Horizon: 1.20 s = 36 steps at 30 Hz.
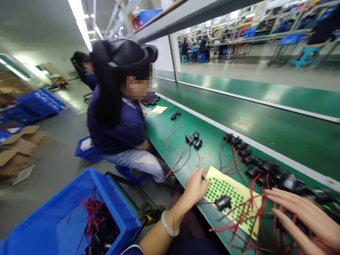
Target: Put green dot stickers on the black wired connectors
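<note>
Long green bench (pixel 162 129) with a blue bin (pixel 113 200) off its near left, and black connectors (pixel 268 166) crowding the right side, red wires (pixel 261 198) trailing nearward, I'd guess for easy grabbing. Yellow dotted sheet (pixel 227 186) sits between the hands with one loose connector (pixel 223 202) on it, probably kept handy. Left hand (pixel 195 187) has thumb and fingers narrowly apart at the sheet's left edge, can't tell if they're pinching it, while the right hand (pixel 305 212) has straight, slightly spread fingers over the wires, gripping nothing I can see.
</note>
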Each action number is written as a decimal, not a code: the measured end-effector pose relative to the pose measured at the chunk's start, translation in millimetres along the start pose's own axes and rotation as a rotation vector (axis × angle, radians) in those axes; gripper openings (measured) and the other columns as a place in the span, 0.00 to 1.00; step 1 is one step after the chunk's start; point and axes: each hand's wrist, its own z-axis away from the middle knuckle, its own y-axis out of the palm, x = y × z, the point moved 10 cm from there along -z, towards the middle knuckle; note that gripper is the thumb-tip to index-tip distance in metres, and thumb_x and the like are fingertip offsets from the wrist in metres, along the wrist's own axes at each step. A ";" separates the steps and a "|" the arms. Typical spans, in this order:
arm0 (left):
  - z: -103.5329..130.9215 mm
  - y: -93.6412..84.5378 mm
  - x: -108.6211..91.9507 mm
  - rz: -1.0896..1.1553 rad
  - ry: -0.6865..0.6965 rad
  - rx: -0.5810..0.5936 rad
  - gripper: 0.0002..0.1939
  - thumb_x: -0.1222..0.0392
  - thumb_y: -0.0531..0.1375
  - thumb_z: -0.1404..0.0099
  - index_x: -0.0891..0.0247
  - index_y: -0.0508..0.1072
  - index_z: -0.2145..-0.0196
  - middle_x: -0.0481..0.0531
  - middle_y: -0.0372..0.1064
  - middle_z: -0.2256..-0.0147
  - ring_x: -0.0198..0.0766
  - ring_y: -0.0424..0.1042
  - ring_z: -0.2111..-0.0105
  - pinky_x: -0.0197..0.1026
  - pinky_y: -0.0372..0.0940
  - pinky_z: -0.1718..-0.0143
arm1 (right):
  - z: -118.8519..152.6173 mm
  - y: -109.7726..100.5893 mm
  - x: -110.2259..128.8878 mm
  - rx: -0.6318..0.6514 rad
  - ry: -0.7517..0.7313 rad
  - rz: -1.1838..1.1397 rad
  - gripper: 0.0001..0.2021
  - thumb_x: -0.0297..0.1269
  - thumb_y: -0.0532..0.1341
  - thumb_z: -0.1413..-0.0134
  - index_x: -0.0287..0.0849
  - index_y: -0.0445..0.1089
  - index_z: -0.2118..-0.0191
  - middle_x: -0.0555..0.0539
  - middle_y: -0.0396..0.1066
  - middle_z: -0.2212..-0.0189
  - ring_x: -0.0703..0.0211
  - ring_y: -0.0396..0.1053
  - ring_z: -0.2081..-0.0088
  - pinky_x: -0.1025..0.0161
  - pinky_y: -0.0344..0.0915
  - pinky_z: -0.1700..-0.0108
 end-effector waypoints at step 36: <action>5.2 24.2 8.3 0.219 0.047 0.207 0.10 0.65 0.60 0.37 0.68 0.78 0.59 0.54 0.81 0.66 0.39 0.79 0.67 0.34 0.70 0.69 | -45.9 140.5 13.6 0.270 -0.034 -0.035 0.07 0.35 0.52 0.34 0.46 0.63 0.65 0.46 0.71 0.65 0.56 0.71 0.64 0.59 0.69 0.60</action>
